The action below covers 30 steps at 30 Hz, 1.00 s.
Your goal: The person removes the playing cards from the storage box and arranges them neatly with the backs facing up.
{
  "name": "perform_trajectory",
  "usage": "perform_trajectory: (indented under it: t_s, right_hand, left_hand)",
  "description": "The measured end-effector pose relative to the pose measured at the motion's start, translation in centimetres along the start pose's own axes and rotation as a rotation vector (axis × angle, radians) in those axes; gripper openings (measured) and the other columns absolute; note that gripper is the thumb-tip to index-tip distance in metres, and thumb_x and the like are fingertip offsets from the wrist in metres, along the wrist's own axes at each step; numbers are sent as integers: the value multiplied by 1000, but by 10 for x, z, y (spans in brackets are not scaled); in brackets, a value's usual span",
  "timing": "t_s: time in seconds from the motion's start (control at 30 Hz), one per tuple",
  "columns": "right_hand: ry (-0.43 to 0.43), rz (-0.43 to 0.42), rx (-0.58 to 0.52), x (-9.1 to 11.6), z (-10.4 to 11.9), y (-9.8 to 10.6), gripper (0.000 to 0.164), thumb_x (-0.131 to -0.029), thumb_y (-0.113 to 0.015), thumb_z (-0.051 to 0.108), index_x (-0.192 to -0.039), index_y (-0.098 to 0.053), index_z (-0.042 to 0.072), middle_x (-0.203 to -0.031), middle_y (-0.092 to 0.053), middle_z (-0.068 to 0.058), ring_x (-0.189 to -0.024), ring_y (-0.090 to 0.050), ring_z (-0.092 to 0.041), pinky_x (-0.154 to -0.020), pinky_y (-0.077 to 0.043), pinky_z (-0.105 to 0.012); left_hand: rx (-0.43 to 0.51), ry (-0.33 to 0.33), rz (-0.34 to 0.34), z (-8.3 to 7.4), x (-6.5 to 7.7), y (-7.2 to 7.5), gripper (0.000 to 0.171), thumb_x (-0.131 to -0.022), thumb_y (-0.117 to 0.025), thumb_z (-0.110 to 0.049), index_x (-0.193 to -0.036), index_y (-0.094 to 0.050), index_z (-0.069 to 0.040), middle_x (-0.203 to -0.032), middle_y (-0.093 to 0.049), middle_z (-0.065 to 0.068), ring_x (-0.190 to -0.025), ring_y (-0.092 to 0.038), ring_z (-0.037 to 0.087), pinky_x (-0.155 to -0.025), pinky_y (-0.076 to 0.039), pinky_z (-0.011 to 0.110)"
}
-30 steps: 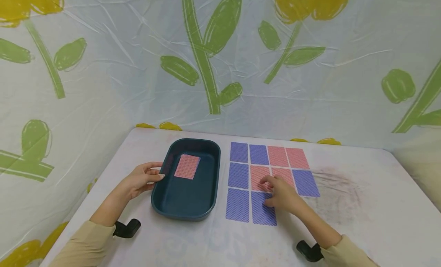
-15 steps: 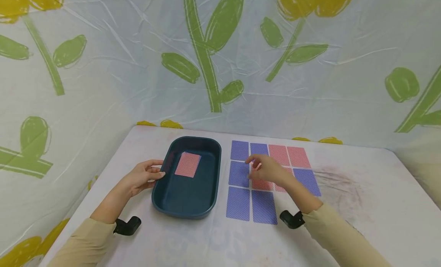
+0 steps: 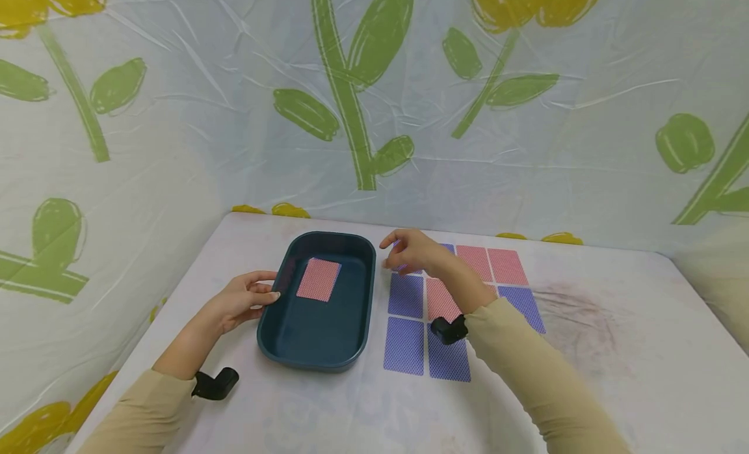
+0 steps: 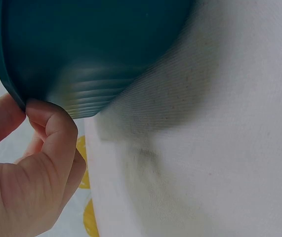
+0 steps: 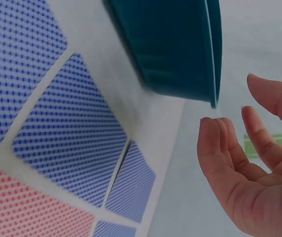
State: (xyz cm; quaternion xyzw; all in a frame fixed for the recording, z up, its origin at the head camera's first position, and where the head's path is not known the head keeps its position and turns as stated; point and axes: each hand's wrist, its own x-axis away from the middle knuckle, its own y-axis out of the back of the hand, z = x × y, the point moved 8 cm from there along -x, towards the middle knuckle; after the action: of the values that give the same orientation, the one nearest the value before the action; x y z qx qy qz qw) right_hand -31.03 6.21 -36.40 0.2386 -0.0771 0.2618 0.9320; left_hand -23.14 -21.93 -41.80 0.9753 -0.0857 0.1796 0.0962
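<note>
A dark teal tray (image 3: pixel 316 340) stands on the table, with a red-backed playing card (image 3: pixel 318 280) lying in it and a blue edge showing beneath. My left hand (image 3: pixel 242 301) pinches the tray's left rim between thumb and fingers, close up in the left wrist view. Over the far-left card of the grid hovers my right hand (image 3: pixel 414 252), partly covering it. Its fingers are loosely bent and hold nothing; the right wrist view shows a gap between them and the tray wall (image 5: pixel 170 54). Blue-backed cards (image 3: pixel 404 347) and red-backed cards (image 3: pixel 441 299) lie in rows right of the tray.
The white table (image 3: pixel 632 350) reaches back to a hanging sheet (image 3: pixel 234 148) printed with yellow flowers and green leaves. A black wrist device (image 3: pixel 216 384) sits at the left cuff, another wrist device (image 3: pixel 449 330) at the right. The right forearm covers some cards.
My right hand has moved from the near middle of the cards to the far left, beside the tray's right rim. The left hand keeps its place on the tray.
</note>
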Motion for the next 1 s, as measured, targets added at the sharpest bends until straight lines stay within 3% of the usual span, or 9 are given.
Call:
perform_trajectory:
  t_s: [0.13,0.37,0.5,0.7,1.0]
  right_hand:
    - [-17,29,-34,-8,9,-9,40,-82,-67,1,-119,-51,-2,-95,-53,-13,-98,-55,-37,-83,-49,-42]
    - [-31,74,-70,-22,25,-25,40,-83,-65,0,-121,-51,0,-100,-55,-14,-91,-55,-28,-81,-50,-40]
    - [-35,88,-106,-29,35,-34,43,-84,-65,1,-125,-50,0,-105,-54,-14,-94,-54,-28,-82,-50,-40]
    - [-58,63,-188,-40,40,-45,47,-83,-67,1,-127,-50,0,-113,-53,-16,-106,-52,-34,-81,-50,-39]
    - [-92,14,-239,-54,34,-68,44,-83,-65,-2,-125,-52,0,-110,-54,-15,-101,-52,-29,-88,-46,-46]
  left_hand:
    - [8,-8,4,1,0,0,57,-91,-59,-8,-140,-33,1,-97,-48,7,-86,-51,15,-73,-47,27]
    - [16,-17,8,1,0,0,57,-91,-59,-8,-140,-32,2,-98,-48,8,-85,-51,15,-72,-47,27]
    - [20,-17,11,0,0,-1,57,-91,-59,-7,-140,-32,2,-98,-48,7,-85,-52,14,-72,-47,27]
    - [40,-15,16,-1,1,-1,57,-91,-58,-6,-140,-31,3,-97,-48,8,-84,-53,13,-71,-47,26]
    - [50,-15,18,-2,2,-1,58,-90,-59,-6,-140,-31,4,-97,-49,7,-82,-53,13,-70,-47,26]
